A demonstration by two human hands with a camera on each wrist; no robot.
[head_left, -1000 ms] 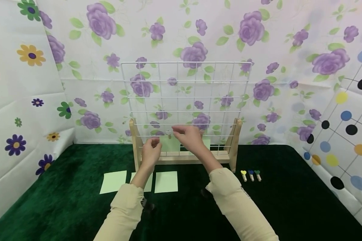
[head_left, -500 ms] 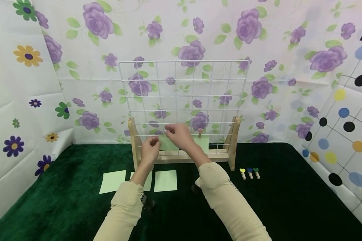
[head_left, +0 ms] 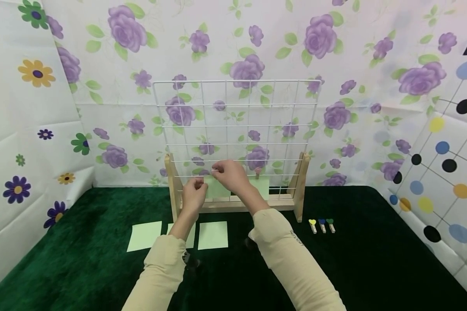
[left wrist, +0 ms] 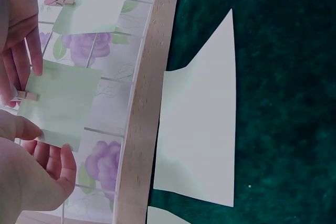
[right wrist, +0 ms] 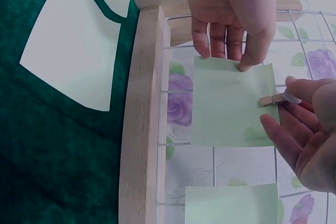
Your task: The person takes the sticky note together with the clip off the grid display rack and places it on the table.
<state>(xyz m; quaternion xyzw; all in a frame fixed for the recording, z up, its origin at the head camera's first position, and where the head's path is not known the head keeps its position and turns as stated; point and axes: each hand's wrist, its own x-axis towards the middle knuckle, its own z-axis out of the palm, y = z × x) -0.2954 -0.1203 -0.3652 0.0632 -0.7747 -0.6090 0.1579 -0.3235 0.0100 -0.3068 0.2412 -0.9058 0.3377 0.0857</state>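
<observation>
left hand (head_left: 193,198): pinches the held sheet (right wrist: 231,111) by its left edge
right hand (head_left: 232,176): pinches the clothespin (right wrist: 271,100) at the top edge
held sheet: before the wire grid (head_left: 226,105), best level
wire grid: clothespin should nip this and sheet together

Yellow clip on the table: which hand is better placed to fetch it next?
Probably the right hand: the yellow clip lies to its right. That hand must first release the pale clip pinched on the paper; the left hand is farther away and holds the paper's left edge.
</observation>
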